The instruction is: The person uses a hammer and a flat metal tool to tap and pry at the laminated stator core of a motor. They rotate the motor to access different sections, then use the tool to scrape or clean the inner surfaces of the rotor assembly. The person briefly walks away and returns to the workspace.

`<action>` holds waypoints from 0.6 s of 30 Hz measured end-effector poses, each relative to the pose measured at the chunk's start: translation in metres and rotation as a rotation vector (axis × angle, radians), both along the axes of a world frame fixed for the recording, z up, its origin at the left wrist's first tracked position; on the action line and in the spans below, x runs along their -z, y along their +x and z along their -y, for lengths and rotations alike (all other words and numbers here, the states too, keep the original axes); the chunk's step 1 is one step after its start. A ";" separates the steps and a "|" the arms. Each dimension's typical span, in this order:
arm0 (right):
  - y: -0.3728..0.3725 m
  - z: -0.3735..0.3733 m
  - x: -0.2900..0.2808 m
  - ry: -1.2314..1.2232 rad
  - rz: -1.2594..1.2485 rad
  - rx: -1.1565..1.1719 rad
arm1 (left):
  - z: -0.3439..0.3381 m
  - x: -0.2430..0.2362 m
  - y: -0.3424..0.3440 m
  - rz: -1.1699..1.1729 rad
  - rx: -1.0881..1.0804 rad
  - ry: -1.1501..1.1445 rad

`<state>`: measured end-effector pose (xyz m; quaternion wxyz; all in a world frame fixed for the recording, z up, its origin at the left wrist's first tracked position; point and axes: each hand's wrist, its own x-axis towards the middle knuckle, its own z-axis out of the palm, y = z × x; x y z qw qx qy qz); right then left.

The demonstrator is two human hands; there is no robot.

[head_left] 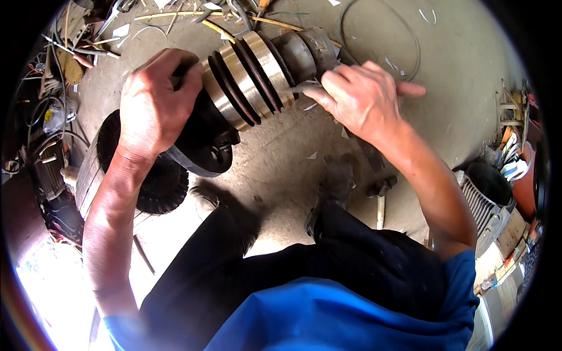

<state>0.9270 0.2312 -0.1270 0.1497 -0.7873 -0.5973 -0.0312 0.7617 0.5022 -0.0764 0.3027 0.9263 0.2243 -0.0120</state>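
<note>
A slip-ring assembly (266,58), with wide brass-coloured bands parted by dark grooves, lies slanted in front of me on a shaft. My left hand (161,96) is closed over its near left end, fingers curled down and partly hidden. In my right hand (363,96) is a thin metal blade (305,87), pinched so that its tip meets the right edge of the bands. A reddish piece, perhaps the blade's handle, pokes out behind that hand. Below my left hand sits a dark round flange (202,155), beside a black toothed-looking rim (164,190).
A hammer (380,188) lies on the floor right of my shoes. Sticks, wires and scraps (175,17) litter the far left. A cable loop (418,52) rests at the far right. Along the right edge stand a finned motor housing (483,202) and a reddish container (525,187).
</note>
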 end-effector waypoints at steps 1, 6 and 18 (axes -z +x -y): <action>0.003 -0.006 -0.003 0.006 0.015 -0.002 | 0.000 0.000 0.000 0.003 -0.001 -0.009; 0.003 -0.016 -0.002 0.019 0.008 -0.001 | -0.004 0.005 -0.003 0.025 -0.036 -0.026; -0.003 0.002 0.009 0.041 -0.007 -0.004 | -0.001 0.004 -0.001 0.032 -0.019 -0.019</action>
